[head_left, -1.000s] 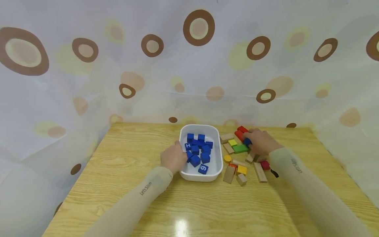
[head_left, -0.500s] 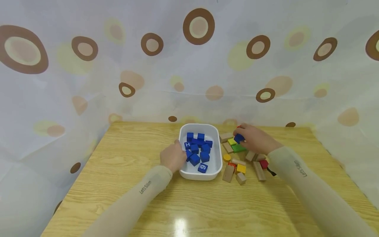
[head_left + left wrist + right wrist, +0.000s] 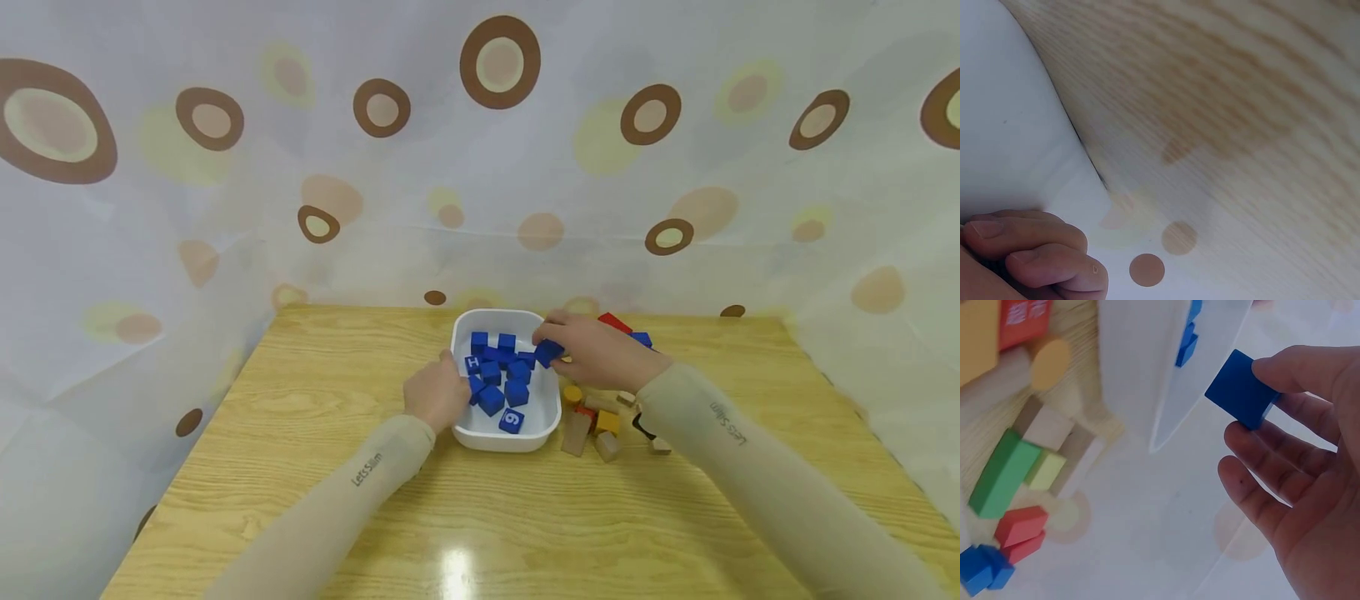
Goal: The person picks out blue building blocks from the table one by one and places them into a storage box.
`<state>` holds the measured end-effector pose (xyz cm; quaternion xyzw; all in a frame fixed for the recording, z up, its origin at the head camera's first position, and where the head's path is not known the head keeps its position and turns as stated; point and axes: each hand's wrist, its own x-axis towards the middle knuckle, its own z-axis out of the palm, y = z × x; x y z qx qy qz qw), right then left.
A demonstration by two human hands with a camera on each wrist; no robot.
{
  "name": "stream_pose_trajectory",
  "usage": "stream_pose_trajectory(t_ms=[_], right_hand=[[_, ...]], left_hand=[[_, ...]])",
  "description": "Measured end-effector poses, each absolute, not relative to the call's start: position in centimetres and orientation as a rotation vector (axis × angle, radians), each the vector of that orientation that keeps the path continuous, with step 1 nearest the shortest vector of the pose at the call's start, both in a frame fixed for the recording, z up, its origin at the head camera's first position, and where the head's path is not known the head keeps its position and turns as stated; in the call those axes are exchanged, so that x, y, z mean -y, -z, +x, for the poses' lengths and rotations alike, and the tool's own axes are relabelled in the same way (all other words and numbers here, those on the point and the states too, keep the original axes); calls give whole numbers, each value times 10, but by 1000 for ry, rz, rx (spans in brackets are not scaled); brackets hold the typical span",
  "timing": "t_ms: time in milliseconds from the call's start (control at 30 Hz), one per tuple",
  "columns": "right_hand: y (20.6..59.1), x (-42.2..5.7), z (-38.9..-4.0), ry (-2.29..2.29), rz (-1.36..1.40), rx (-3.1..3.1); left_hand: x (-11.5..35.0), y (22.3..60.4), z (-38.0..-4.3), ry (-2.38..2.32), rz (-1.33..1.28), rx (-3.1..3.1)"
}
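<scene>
In the head view, a white plastic tub (image 3: 504, 444) holds several blue wooden blocks (image 3: 491, 400), two of them marked with white characters. My left hand (image 3: 437, 393) grips its left rim. The left wrist view has those curled fingers (image 3: 1054, 265) beside the tub's white wall (image 3: 1016, 119). Over the tub's right rim, my right hand (image 3: 603, 352) pinches a blue block (image 3: 548, 352) between thumb and fingers. Seen from the right wrist, this blue block (image 3: 1241, 389) is clear of the tub's wall (image 3: 1132, 362), with the lower fingers spread away from it.
Right of the tub lie mixed blocks, among them a yellow block (image 3: 607, 422), plain wood pieces (image 3: 576, 433) and a red block (image 3: 615, 322). Two more blue blocks (image 3: 985, 569) sit by the red ones. A patterned cloth (image 3: 480, 208) hangs behind the table (image 3: 337, 367).
My right hand has lifted the blue block from the pile and carried it left to the tub's right rim. The left hand has stayed at the left rim.
</scene>
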<state>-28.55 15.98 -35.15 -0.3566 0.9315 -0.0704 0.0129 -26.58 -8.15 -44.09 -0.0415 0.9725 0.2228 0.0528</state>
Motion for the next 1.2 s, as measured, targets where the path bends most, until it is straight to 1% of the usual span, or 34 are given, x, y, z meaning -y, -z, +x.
stream_pose_trajectory(t_ms=[267,433,700,1200], right_hand=[[351,-130,-280,181,-1196,-2857],[354,-117,-277,133,-1193,-2823],[364,-95,-275,109,-1288,-2693],[364,-68,-270,-38,-1227,-2560]], left_hand=[[82,440,-267,-662,-103,-2961],[81,438,-267,-661,-88,-2951],[84,439,-267,-637,-80,-2957],[86,440,-268,-609,-65,-2979]])
